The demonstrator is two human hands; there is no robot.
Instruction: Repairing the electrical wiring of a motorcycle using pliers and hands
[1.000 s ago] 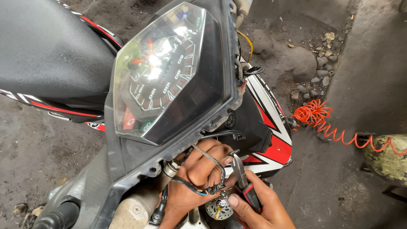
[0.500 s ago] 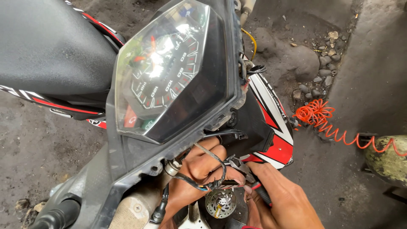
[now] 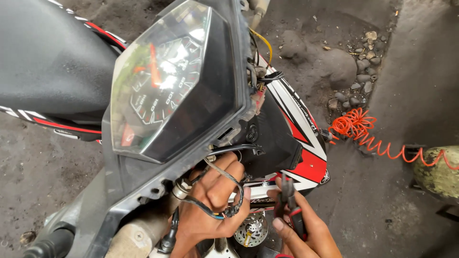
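Head view: left hand (image 3: 213, 198) grips thin, floppy black wires (image 3: 229, 191) under dashboard (image 3: 172, 91); right hand (image 3: 301, 229) clenches pliers (image 3: 289, 203) by handles.

room: open ground (image 3: 397, 210) right of fairing | blocked: instrument cluster (image 3: 172, 86) overhead, cables (image 3: 224, 191) across the gap beneath

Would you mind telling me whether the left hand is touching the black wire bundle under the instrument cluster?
Touching. The head view shows the left hand with the black wire bundle looped over its fingers, lying against the skin with no gap.
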